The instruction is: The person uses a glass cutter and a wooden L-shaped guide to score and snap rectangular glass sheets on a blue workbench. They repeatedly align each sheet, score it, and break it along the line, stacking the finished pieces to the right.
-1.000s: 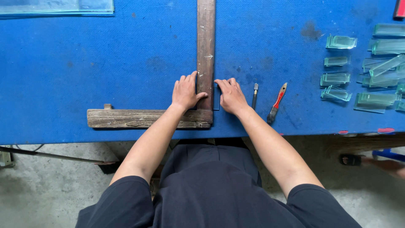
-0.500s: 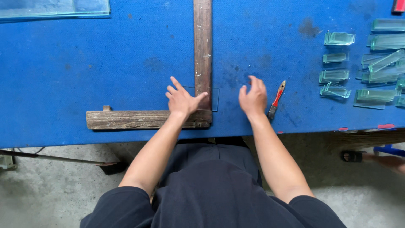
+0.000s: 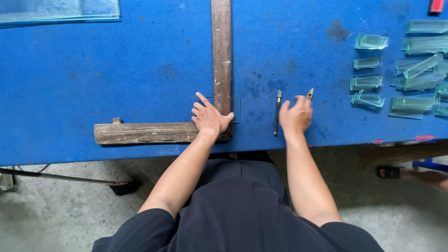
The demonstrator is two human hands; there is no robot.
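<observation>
Head view: right hand perhaps over cutter.

A weathered brown wooden L-shaped square lies flat on the blue table, its long arm running away from the near edge, its short arm to the left. A slim metal-tipped cutting tool lies right of it, mostly hidden under a hand.
</observation>
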